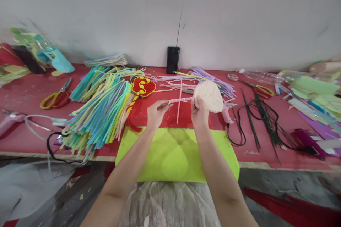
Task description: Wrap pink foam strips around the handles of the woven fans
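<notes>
My right hand [199, 112] grips the base of a cream, leaf-shaped piece [209, 95] made of coiled strips, held up above the red table [23, 95]. A thin pink stem [179, 100] runs left from the piece. My left hand [156, 111] pinches the stem's free end with its fingers closed. Both hands hover over a lime-green sheet [176, 154] that overhangs the table's front edge. A loose pink strip [179, 108] lies upright between my hands.
A big pile of coloured strips [102, 108] lies to the left with a red-and-yellow ornament [143, 87]. Yellow-handled scissors [54, 98] lie far left, purple strips [210, 78] behind, a black phone [173, 59] against the wall, and dark wires [262, 118], a pink glue gun [227, 112] and more scissors [262, 90] to the right.
</notes>
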`<control>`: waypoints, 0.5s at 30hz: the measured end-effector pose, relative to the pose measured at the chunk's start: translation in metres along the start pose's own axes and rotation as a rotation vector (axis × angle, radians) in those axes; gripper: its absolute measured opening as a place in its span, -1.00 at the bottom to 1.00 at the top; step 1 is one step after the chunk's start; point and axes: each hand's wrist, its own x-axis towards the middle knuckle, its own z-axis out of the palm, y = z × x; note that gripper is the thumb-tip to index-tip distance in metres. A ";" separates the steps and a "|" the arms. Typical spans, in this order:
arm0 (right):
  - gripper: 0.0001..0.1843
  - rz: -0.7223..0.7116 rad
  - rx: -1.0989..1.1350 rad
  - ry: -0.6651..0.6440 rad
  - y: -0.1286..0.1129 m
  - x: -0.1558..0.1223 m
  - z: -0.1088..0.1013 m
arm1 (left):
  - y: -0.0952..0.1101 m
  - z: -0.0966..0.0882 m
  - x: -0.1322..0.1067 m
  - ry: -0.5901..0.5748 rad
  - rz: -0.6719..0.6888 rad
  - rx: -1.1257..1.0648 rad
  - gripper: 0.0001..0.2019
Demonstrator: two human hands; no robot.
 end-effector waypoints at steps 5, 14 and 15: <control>-0.66 0.109 -0.022 -0.031 0.002 0.013 -0.007 | 0.001 -0.005 -0.002 -0.041 0.176 0.157 -0.85; -0.65 0.258 -0.111 -0.100 -0.008 0.026 -0.016 | 0.007 -0.014 -0.005 -0.183 0.457 0.305 -0.89; -0.66 0.273 -0.124 -0.103 -0.011 0.026 -0.016 | 0.007 -0.014 -0.005 -0.207 0.485 0.311 -0.89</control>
